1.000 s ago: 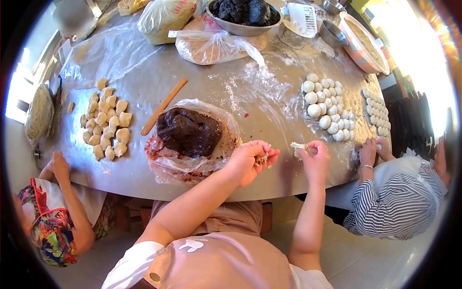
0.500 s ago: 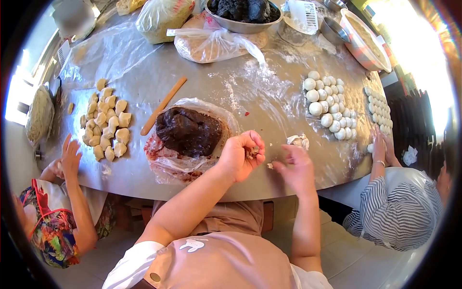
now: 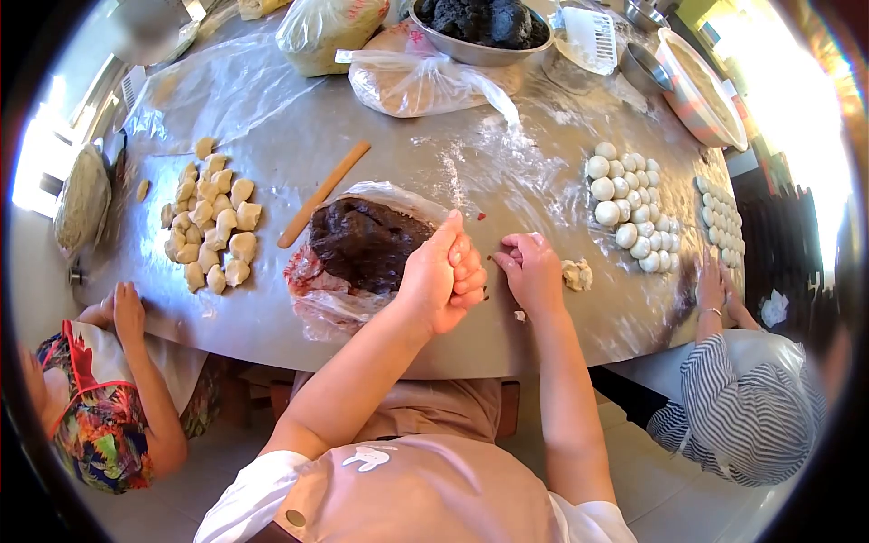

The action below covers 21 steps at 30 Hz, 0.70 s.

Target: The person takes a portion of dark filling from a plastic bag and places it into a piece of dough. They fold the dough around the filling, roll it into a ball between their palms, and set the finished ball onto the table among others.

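My left hand (image 3: 441, 279) is closed in a fist beside the dark filling (image 3: 362, 242), which lies on an open plastic bag (image 3: 317, 312). Whatever the fist holds is hidden. To its right, my right hand (image 3: 530, 271) is low over the table with its fingertips drawn together; I cannot make out anything between them. A torn lump of pale dough (image 3: 577, 274) lies just right of that hand, and a small crumb (image 3: 520, 316) sits below it.
Dough pieces (image 3: 217, 215) and a wooden stick (image 3: 324, 194) lie left; white balls (image 3: 641, 210) stand right. Bags (image 3: 425, 83) and a metal bowl (image 3: 480, 52) are at the back. Co-workers (image 3: 109, 398) (image 3: 751, 398) work at both sides.
My left hand has turned and its fingers have closed into a fist. My right hand has moved up and left, its fingers drawn together. The whole view has shifted slightly.
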Each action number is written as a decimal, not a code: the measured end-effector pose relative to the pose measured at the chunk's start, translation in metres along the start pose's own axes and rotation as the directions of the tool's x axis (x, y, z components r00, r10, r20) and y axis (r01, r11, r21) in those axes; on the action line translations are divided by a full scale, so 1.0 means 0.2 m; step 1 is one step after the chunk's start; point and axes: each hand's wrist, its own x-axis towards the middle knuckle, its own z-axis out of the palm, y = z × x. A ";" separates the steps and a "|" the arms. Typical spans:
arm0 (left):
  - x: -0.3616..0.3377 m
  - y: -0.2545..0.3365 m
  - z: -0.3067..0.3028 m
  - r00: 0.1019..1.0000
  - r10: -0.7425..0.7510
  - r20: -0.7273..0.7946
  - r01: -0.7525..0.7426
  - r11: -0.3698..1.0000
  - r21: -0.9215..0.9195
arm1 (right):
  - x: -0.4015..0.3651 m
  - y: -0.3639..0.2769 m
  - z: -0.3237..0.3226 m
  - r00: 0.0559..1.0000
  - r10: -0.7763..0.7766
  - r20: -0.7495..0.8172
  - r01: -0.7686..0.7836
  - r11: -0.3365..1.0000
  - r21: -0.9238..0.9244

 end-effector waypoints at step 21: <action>0.11 -0.17 -0.08 0.996 0.054 0.071 -0.050 0.997 -0.060 | -0.17 -0.50 -0.24 0.966 -0.258 -0.029 0.259 0.965 0.035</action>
